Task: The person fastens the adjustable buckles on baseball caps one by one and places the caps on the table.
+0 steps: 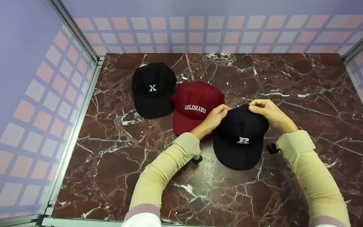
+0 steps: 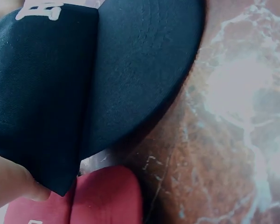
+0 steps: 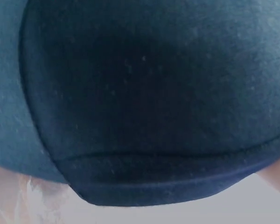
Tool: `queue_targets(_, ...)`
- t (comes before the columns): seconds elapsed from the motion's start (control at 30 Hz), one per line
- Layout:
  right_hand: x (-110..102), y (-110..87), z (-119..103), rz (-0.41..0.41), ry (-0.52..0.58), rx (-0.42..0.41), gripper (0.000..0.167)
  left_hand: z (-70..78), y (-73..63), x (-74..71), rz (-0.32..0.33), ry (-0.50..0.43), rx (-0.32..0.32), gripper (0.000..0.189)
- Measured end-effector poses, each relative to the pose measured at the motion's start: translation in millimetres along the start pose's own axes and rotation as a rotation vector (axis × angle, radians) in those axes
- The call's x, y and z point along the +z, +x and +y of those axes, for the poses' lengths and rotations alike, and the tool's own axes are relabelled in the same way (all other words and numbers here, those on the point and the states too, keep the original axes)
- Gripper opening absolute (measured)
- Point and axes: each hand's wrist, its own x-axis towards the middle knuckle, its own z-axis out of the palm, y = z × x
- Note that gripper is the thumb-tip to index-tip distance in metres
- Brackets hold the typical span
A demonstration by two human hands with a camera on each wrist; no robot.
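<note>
A dark navy baseball cap [image 1: 241, 126] with a white letter R faces the front of the table, its brim toward the person. The left hand [image 1: 214, 118] pinches the cap's left edge; in the left wrist view its thumb [image 2: 23, 184] lies against the dark cloth. With thumb and fingers, the right hand [image 1: 269, 113] pinches the cap at its back right. The right wrist view is nearly filled by the cap's side panel [image 3: 144, 107]. Just left, a red cap [image 1: 197, 97] lettered COLORADO lies partly behind the left hand and forearm.
A black cap [image 1: 154, 91] with a white X-like mark lies at the back left, beside the red one. All are on a dark red marbled tabletop [image 1: 106, 179]. Purple panels with pink and white squares [image 1: 200, 31] stand at the back and sides.
</note>
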Motion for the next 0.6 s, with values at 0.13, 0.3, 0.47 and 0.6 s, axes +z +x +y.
queue_targets(0.13,-0.1,2.2,3.4,0.109,-0.061,0.012,0.022,-3.2,0.0,-1.6,0.026,-0.018,-0.005,0.017)
queue_targets(0.3,-1.8,1.5,5.1,0.224,-0.102,0.016,0.027,-6.5,-1.2,-4.1,0.078,-0.102,-0.02,0.014)
queue_targets(0.47,0.5,-6.8,-3.4,0.256,-0.23,0.01,0.031,-8.3,-0.7,-8.1,0.081,-0.185,-0.038,0.012)
queue_targets(0.6,-11.8,-10.6,0.9,0.235,-0.215,0.041,0.026,-6.1,-3.4,-15.2,0.045,-0.164,-0.052,0.018)
